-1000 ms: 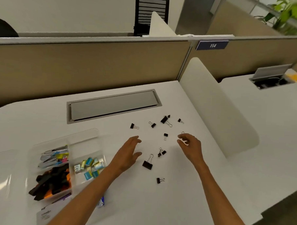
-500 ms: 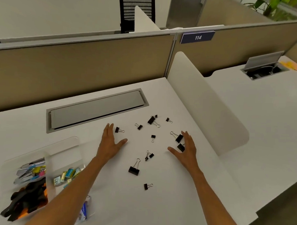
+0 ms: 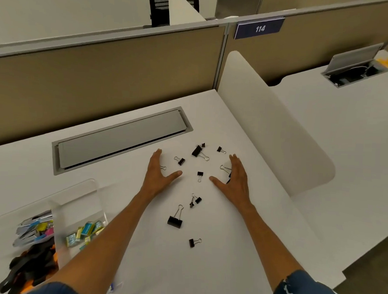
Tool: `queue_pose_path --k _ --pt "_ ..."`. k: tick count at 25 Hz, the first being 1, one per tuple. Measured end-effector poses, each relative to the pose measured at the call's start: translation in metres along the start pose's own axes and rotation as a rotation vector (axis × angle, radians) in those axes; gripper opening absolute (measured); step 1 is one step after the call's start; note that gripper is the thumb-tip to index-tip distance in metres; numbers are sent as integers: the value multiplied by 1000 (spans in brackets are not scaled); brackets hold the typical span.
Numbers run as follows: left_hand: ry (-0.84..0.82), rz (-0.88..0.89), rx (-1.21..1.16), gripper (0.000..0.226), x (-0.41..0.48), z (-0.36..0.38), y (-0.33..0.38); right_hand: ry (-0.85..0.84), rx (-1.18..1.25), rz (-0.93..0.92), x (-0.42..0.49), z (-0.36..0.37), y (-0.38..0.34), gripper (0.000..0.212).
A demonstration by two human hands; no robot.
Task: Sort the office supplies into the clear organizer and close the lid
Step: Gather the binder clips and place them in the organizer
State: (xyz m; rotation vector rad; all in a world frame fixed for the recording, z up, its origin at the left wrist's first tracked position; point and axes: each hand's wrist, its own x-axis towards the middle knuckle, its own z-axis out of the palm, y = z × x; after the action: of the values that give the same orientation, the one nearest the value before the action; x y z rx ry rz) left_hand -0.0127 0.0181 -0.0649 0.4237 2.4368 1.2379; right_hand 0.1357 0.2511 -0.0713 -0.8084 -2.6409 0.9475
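Binder clips, loose on tabletop: between flat, empty left hand and right hand, fingers spread. Advice: sweep inward evenly, catching outliers.

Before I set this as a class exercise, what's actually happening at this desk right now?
A person is tidying office supplies. Both hands lie flat and open on the white desk, the left hand and right hand flanking a scatter of black binder clips, apparently to sweep them together. Neither hand holds anything. The clear organizer at the left already holds coloured items in its compartments, and it isn't closed yet.
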Motion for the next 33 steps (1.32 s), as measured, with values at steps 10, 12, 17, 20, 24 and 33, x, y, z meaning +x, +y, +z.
queue_pose_path --k 10,12,17,20,24,33 --pt "-106 123 45 122 26 16 11 -94 -66 -106 59 14 -14 109" --pt "-122 172 71 119 33 19 13 -118 -84 -160 68 19 -17 106" --pt "-146 283 133 101 50 28 16 -132 -154 -322 79 31 -23 88" --pt "-107 307 127 82 49 38 18 -100 -186 -397 77 41 -28 65" --pt "-71 347 42 54 37 53 20 -35 -132 -424 66 56 -32 41" --pt "36 397 238 41 34 61 19 10 26 -343 55 58 -36 36"
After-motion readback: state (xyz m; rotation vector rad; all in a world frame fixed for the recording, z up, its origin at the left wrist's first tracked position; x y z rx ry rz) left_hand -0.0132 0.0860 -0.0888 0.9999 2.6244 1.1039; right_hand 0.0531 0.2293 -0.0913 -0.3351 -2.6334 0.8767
